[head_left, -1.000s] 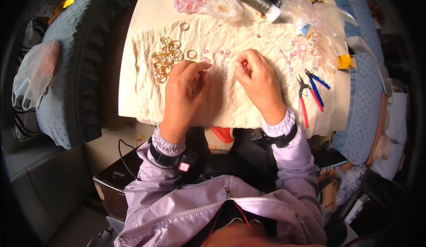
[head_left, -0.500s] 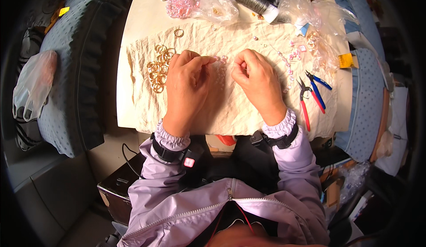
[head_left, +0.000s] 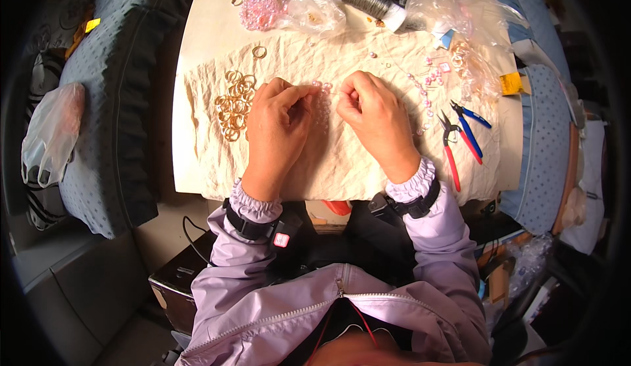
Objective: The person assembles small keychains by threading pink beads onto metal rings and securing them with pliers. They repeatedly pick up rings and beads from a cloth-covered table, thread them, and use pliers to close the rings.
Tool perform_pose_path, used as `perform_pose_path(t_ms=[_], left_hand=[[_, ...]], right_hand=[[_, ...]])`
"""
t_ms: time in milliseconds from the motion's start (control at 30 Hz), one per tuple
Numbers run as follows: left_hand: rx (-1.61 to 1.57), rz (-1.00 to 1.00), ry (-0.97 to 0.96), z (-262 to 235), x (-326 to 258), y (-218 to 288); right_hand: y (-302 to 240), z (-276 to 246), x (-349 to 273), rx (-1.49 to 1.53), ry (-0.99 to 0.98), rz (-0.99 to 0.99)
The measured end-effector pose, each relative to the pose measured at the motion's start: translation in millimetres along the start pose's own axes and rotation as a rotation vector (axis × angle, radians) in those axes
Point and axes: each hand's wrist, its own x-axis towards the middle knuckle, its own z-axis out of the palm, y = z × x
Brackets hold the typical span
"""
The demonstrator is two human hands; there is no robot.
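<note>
My left hand (head_left: pixel 279 129) is closed in a pinch on the edge of a piece of pink and clear beadwork (head_left: pixel 322 106), which hangs beside its fingertips. Thumb and forefinger of my right hand (head_left: pixel 378 119) are pressed together a short way to the right. A thin thread (head_left: pixel 334 93) seems to run from the beads to that pinch, too fine to see in full. Left of my left hand lies a heap of gold-coloured rings (head_left: pixel 233 106). Pink beads on a strand (head_left: pixel 426 100) curve across the cloth past my right hand.
A creased cream cloth (head_left: pixel 204 156) covers much of the table. Two pairs of pliers, one red-handled (head_left: pixel 451 159) and one blue-handled (head_left: pixel 470 133), lie at the right. Along the back are a pink bead bundle (head_left: pixel 263 10), a grey thread spool (head_left: pixel 365 1) and clear plastic bags (head_left: pixel 447 11).
My right hand has shifted slightly left, bringing its pinch nearer the beadwork. My left hand keeps its hold. The whole view has tilted a little.
</note>
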Motion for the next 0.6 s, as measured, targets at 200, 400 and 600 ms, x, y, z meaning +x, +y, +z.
perform_pose_path(t_ms=[200,400,600], left_hand=[[0.011,0.017,0.012,3.6,0.8,-2.6],[-0.041,-0.033,0.033,6.8,0.0,-1.8],[-0.027,-0.013,0.044,6.6,0.7,-2.2]], right_hand=[[0.2,2.6,1.3,-0.021,0.015,-0.039],[-0.2,0.9,0.9,-0.045,-0.010,-0.015],[-0.2,1.1,-0.1,-0.014,0.017,-0.012]])
